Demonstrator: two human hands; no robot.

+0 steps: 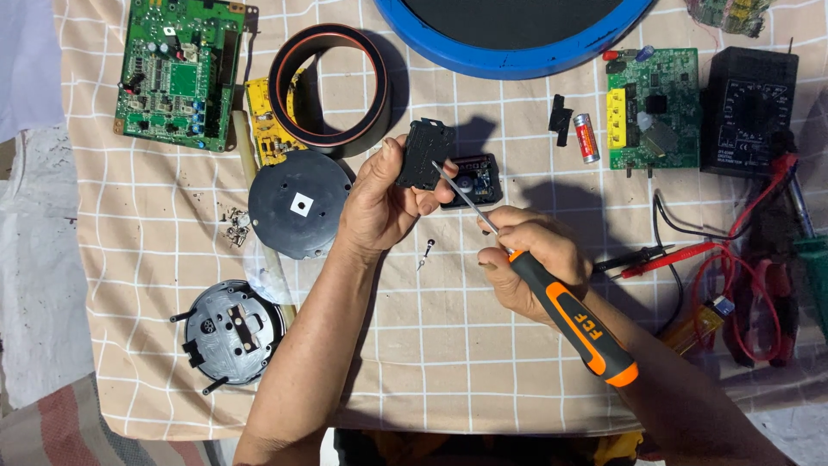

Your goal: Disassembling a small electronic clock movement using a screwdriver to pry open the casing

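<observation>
My left hand (379, 203) holds a small black plastic clock-mechanism cover (424, 153) upright above the checked cloth. My right hand (528, 259) grips an orange and black screwdriver (569, 324), its metal tip touching the lower edge of the cover. Just behind the cover lies the open black mechanism box (477, 179) with a pale gear showing. A small black screw (426, 252) lies on the cloth between my hands.
On the beige checked cloth (448, 345) lie a green circuit board (178, 73), a black ring (329, 85), a black disc (298, 204), a round grey part (233, 330), a battery (586, 137), another green board (653, 108), a black multimeter (748, 110) with red leads (742, 285), and a blue rim (517, 47).
</observation>
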